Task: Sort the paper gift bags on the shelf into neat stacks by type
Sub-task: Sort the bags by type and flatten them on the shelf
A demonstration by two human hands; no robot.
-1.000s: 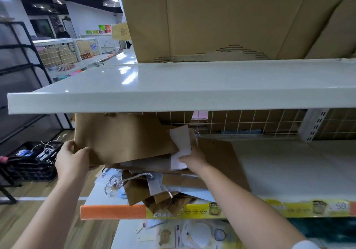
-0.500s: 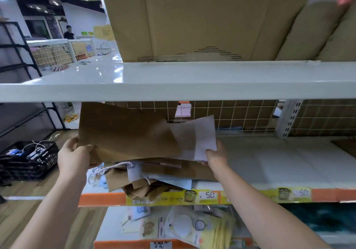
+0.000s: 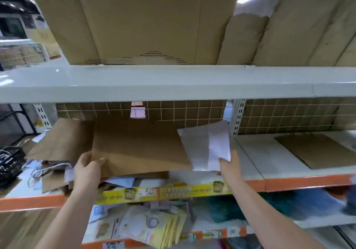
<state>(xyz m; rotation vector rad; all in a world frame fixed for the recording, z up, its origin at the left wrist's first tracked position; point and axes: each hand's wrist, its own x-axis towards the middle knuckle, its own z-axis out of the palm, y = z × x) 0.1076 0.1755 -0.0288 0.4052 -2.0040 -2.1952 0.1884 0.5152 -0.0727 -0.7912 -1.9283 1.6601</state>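
My left hand grips the near left corner of a large flat brown paper bag, lifted above the shelf. My right hand pinches the lower edge of a white paper bag held up beside the brown one. Below them a loose pile of brown and white bags with twisted rope handles lies on the left of the white shelf. Another brown bag lies flat alone on the shelf's right section.
The upper shelf board hangs low over the work space, loaded with cardboard boxes. A wire grid backs the shelf. Orange and yellow price strips line the front edge. Packaged goods fill the shelf below. A black basket stands at left.
Both hands have carried their bags to the right, off the pile. The white bag has moved away from the brown one toward the shelf upright. The flat brown bag at right came into view.
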